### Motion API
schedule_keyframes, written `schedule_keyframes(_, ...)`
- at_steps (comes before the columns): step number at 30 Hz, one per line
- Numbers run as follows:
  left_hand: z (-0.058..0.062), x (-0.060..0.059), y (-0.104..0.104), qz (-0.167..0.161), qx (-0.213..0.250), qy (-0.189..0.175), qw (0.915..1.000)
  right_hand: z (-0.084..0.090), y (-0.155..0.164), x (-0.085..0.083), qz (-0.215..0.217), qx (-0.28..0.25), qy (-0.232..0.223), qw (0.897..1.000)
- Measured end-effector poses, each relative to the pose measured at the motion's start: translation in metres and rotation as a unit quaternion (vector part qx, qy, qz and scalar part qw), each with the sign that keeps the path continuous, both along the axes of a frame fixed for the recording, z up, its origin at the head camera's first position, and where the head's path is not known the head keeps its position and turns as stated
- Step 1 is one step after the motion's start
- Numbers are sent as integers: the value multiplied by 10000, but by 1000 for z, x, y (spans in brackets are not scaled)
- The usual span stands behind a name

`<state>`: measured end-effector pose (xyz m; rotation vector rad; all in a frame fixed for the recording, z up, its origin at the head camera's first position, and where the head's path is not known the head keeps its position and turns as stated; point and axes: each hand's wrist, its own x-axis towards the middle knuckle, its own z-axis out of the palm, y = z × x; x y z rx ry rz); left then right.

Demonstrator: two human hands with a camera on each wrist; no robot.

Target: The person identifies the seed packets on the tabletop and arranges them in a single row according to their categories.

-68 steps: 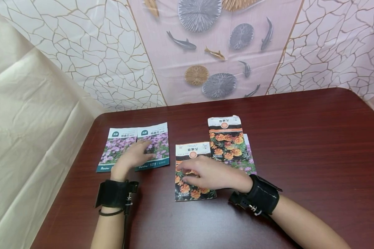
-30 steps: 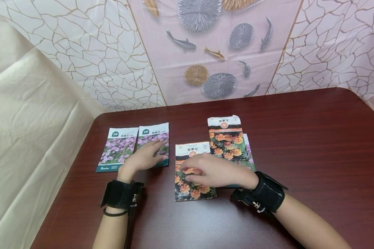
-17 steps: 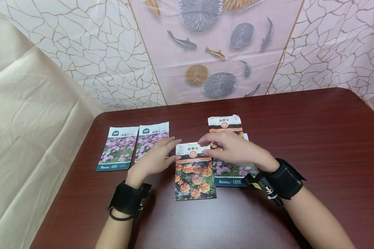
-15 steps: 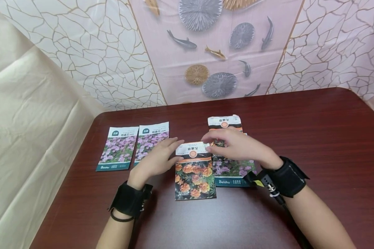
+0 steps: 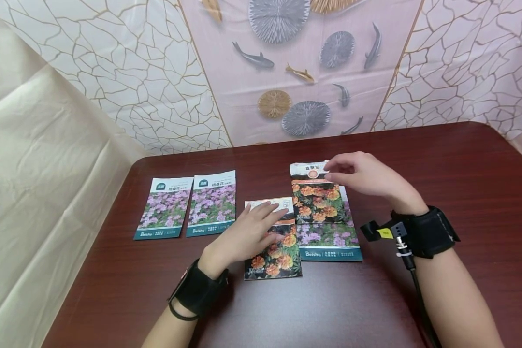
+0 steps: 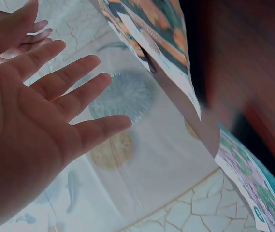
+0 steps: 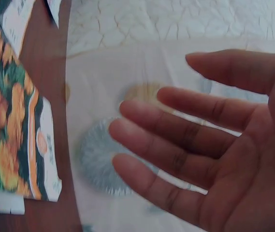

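Observation:
My left hand [image 5: 250, 233] hovers over the nearer orange-flower seed packet [image 5: 273, 265], fingers spread; the left wrist view shows its palm [image 6: 31, 125] facing the camera with nothing held. Up and to the right, my right hand [image 5: 367, 176] is above the right edge of the other orange-flower seed packet [image 5: 317, 198]. Its fingers look relaxed in the right wrist view, apart from the packet [image 7: 7, 125]. That packet lies on top of a purple-flower seed packet [image 5: 328, 253], covering its upper part.
Two more purple-flower seed packets, one at far left [image 5: 163, 208] and one beside it [image 5: 211, 205], lie on the dark red table [image 5: 439, 183]. A patterned cloth [image 5: 304, 87] hangs behind the table, and a cream sheet [image 5: 56, 169] hangs at left.
My left hand has moved right, from the purple packets to over the nearer orange packet. My right hand has left that packet, going up and right to the farther one. The packets stay put.

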<state>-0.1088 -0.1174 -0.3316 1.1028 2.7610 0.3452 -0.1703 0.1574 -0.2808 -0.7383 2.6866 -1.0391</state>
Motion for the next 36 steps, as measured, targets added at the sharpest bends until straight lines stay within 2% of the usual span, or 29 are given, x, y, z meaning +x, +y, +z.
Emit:
schedule_keyframes(7,-4,6,9,-126,-67,-243,9996,-11,16,-14,-535,184,-766,9955)
schedule_keyframes(15,-11,10,17,-502,-189,-112,9985,-34,24,-26,-974,572,-1255,9856)
schedule_keyframes(23,-15,14,23,-594,-394,-256,9971,-47,28,-30,-996,404,-2019,9735)
schedule_keyframes(29,-17,16,25,-574,-650,-332,9957,-52,29,-31,-987,193,-2224,9697)
schedule_keyframes(36,-21,17,26,-502,-685,-542,9949,-55,29,-32,-1071,-28,-2505,9622)
